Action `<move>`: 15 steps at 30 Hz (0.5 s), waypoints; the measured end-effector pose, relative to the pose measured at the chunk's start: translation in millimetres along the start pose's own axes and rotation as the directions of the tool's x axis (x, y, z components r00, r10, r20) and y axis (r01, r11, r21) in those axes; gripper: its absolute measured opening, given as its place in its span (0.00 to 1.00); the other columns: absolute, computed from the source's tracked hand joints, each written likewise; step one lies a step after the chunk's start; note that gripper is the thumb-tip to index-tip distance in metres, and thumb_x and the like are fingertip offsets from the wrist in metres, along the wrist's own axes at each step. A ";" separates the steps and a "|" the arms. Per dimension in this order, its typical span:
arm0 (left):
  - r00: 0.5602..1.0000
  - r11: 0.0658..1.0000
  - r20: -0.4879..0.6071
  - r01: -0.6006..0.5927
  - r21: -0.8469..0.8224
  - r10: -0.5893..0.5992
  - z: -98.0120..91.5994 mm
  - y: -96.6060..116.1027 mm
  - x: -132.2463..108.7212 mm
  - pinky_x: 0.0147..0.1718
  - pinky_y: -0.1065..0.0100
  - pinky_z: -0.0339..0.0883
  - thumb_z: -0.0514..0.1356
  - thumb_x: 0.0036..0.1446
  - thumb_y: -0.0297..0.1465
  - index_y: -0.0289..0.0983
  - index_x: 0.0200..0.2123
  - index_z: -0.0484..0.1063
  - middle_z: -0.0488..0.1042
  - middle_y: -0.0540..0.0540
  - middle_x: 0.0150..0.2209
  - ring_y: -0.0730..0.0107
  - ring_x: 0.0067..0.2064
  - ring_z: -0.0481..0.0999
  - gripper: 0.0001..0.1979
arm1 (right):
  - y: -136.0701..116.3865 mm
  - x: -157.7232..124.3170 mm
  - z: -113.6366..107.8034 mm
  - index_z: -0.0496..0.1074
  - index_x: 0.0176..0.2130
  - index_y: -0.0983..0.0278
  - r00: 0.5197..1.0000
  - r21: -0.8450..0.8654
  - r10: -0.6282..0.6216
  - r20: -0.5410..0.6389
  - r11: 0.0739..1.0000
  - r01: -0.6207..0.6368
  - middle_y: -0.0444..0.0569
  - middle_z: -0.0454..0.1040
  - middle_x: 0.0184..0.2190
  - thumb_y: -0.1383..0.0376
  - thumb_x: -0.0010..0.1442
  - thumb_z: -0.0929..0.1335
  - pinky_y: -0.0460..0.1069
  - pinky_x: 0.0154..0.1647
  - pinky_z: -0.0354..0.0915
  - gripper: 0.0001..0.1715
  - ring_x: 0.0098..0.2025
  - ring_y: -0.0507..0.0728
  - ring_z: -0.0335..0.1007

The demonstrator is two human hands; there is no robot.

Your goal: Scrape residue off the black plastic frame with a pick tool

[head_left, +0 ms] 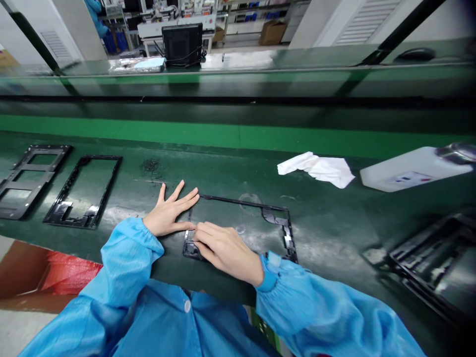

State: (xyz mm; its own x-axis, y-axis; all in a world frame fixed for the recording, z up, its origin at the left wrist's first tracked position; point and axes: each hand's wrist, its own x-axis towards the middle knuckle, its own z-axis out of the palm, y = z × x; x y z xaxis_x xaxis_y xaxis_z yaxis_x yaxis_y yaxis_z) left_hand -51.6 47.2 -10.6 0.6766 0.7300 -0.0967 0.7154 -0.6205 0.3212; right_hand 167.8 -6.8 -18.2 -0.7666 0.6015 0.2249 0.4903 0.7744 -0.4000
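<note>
A thin black rectangular frame (243, 201) lies flat on the green bench in front of me. My left hand (169, 213) rests by its left end with the fingers spread. Its fingertips touch the frame's far left corner, and the thumb reaches along the short left side. My right hand (223, 248) is over that same short side, fingers curled and pinched together close to my left thumb. Whatever the pinch holds, if anything, is hidden by the fingers. Part of the frame's near edge is covered by my right hand and sleeve.
Left of my hands lie another black frame (106, 186) and a frame with crossbars (37, 171). Black scraps (150, 166) sit beyond. To the right are a crumpled white cloth (323, 168), a white bottle (412, 171) on its side and blurred stacked frames (427, 258). A cardboard box (22, 277) stands below left.
</note>
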 end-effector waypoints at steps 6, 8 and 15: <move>1.000 1.000 -0.003 -0.001 0.001 0.001 -0.1 -0.1 0.0 0.57 0.32 0.16 0.53 0.64 0.48 0.47 0.69 0.37 0.43 0.46 0.69 0.49 0.70 0.28 0.38 | -5.0 1.1 -0.3 0.65 0.35 0.63 1.000 -0.057 0.019 0.010 0.998 -0.018 0.47 0.70 0.38 0.68 0.67 0.61 0.47 0.29 0.54 0.07 0.36 0.53 0.63; 1.000 1.000 -0.002 0.002 0.000 -0.002 -0.3 -0.2 -0.1 0.57 0.32 0.16 0.53 0.64 0.47 0.48 0.69 0.37 0.44 0.46 0.69 0.49 0.70 0.28 0.38 | -6.2 1.7 -0.1 0.65 0.34 0.63 1.000 -0.074 0.007 0.000 0.997 -0.007 0.48 0.70 0.37 0.69 0.68 0.61 0.48 0.29 0.54 0.09 0.35 0.53 0.63; 1.000 1.000 -0.001 -0.001 0.003 0.001 0.1 -0.8 0.4 0.57 0.32 0.16 0.54 0.64 0.45 0.48 0.69 0.37 0.43 0.47 0.69 0.50 0.70 0.28 0.38 | -5.0 2.5 1.3 0.65 0.35 0.64 0.999 -0.088 -0.035 0.004 0.996 0.035 0.49 0.70 0.37 0.68 0.69 0.60 0.48 0.31 0.56 0.09 0.35 0.54 0.63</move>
State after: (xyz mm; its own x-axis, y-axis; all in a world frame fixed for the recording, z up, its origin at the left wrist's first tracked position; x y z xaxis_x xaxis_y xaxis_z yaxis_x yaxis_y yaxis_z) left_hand -51.9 48.0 -11.1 0.6772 0.7296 -0.0951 0.7151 -0.6221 0.3188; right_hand 162.9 -9.4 -16.8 -0.7848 0.5734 0.2353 0.4977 0.8092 -0.3121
